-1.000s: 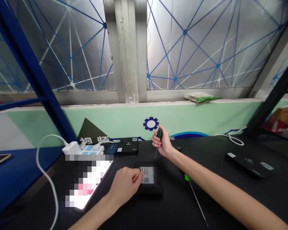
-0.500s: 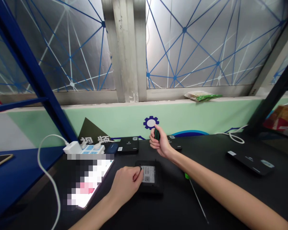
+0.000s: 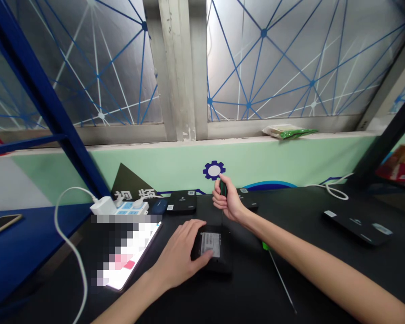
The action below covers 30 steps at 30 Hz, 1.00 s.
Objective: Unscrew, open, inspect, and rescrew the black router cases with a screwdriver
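Black box midway between the counter's front and back edges lies under your flat, open left grip, your right grip closed round an upright screwdriver.

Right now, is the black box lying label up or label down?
Label up: the white label on the black box faces the camera; the left hand rests on it, the right hand grips a screwdriver.

We see a lit flat tablet at eight o'clock on the black tabletop. A white power strip sits beyond it at ten o'clock, with a white cable looping off. A thin green-handled screwdriver lies at four o'clock, and a flat black box rests at three o'clock.
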### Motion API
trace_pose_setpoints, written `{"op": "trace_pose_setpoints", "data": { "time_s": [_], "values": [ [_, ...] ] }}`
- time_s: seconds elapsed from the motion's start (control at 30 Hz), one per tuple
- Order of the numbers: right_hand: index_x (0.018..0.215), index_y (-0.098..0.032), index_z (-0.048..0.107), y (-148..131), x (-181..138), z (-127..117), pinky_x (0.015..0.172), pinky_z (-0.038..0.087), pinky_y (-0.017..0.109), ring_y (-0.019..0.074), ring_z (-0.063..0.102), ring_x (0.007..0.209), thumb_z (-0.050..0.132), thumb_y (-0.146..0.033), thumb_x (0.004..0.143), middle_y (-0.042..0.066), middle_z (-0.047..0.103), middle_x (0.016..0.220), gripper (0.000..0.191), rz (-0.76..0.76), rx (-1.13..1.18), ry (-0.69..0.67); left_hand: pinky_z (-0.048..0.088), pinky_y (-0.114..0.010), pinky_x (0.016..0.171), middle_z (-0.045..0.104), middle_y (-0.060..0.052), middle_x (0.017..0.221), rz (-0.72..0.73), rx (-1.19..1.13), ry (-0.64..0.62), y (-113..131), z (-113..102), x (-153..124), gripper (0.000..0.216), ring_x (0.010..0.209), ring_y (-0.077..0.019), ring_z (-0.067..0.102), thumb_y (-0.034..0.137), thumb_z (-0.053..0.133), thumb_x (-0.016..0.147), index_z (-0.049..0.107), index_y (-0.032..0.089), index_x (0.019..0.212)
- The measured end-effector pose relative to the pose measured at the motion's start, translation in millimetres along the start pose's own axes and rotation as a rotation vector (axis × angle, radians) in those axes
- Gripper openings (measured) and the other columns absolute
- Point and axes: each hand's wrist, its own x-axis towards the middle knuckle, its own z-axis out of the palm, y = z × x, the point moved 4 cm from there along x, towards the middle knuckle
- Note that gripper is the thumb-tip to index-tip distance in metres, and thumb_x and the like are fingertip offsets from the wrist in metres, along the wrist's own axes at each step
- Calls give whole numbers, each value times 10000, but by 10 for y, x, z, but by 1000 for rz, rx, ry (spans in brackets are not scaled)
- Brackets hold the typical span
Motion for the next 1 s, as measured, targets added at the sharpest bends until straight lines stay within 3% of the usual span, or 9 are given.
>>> {"op": "trace_pose_setpoints", "data": {
  "time_s": [0.1,0.37,0.57,0.8,1.0],
  "values": [
    [589,-205,401,-17,16,-59,307,108,133,36,77,348,570,-500,876,-126,217,401,445,24,56,21,300,-541,1127,405,-123,1514,-1,10,-120,-21,41,-12,776,1364,-351,392,603,626,852,355,241,1482],
    [567,-210,388,-139,111,-249,290,148,136,42,96,329,525,-491,881,-117,229,392,443,-18,143,123,301,-551,1134,370,-127,1547,-20,14,-120,-35,58,-20,781,1404,-352,352,648,568,875,350,247,1509],
    [562,-212,390,-178,123,-289,286,142,136,46,84,339,526,-481,878,-115,231,387,437,22,135,102,296,-569,1133,352,-129,1558,-29,12,-138,-48,58,-29,792,1407,-362,347,653,555,879,328,251,1523],
    [557,-208,392,-69,99,-266,287,136,136,44,83,337,517,-480,883,-117,223,385,442,59,155,84,262,-585,1150,277,-117,1597,-1,28,-167,-77,85,-47,1012,1439,-389,275,688,681,745,252,261,1556],
    [561,-209,381,-65,106,-273,285,141,136,42,89,334,536,-501,872,-118,224,389,454,67,142,82,261,-573,1155,284,-107,1595,0,31,-154,-94,105,-53,1005,1438,-380,282,675,687,746,245,282,1557]
  ]
}}
